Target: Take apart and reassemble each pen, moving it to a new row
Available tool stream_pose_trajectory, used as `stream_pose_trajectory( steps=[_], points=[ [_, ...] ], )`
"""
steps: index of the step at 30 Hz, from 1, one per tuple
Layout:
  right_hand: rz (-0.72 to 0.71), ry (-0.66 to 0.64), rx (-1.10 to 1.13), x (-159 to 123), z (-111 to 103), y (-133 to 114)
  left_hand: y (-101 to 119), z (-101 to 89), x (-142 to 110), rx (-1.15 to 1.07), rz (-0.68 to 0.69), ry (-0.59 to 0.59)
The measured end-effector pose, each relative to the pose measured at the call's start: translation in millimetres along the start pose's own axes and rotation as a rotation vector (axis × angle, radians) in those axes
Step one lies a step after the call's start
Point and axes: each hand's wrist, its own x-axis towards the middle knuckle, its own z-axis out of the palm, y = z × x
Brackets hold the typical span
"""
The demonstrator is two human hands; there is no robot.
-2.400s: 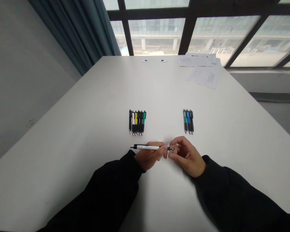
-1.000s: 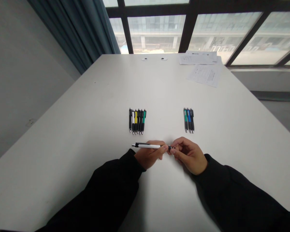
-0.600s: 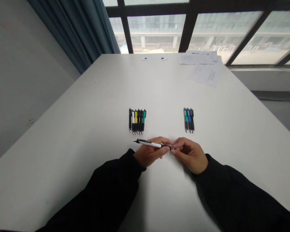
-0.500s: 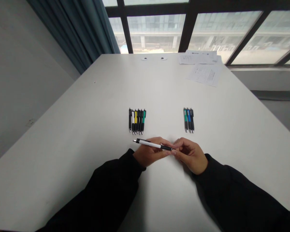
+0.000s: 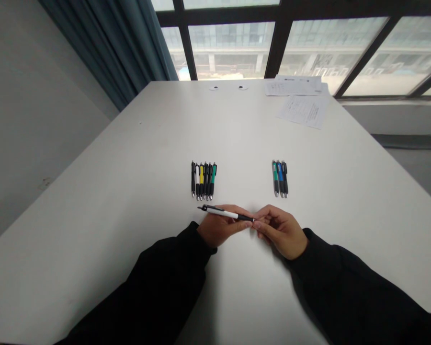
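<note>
My left hand [image 5: 220, 227] is closed around the white-and-black pen [image 5: 225, 213], which lies slightly tilted across it. My right hand [image 5: 282, 233] is pinched narrow on the pen's dark tip. Just beyond sit a row of six pens [image 5: 204, 180] and, farther right, three pens [image 5: 280, 178]. The white tabletop [image 5: 129, 158] leaves open room to both side edges; papers [image 5: 303, 111] lie near the far edge.
</note>
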Motion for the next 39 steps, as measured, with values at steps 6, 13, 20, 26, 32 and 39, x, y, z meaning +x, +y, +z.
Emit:
stream_pose_trajectory(
  steps=[6,13,20,26,32,39],
  points=[
    [-0.069,0.012,0.033,0,3,-1,-4,2.4,0,-0.170,-0.160,0.042],
    [-0.087,0.004,-0.068,-2,1,1,1,0.2,-1,-0.222,-0.122,0.082],
    [-0.346,0.140,-0.727,5,-13,-5,-1,0.3,2,-0.364,-0.166,0.138],
    [-0.372,0.082,-0.864,9,-12,-8,2,0.7,3,-0.337,-0.180,0.136],
    [-0.389,0.055,-0.873,10,-8,-5,3,0.5,3,-0.326,-0.188,0.124],
    [-0.407,0.079,-0.754,5,-9,-7,3,-0.1,4,-0.342,-0.196,0.107]
  ],
)
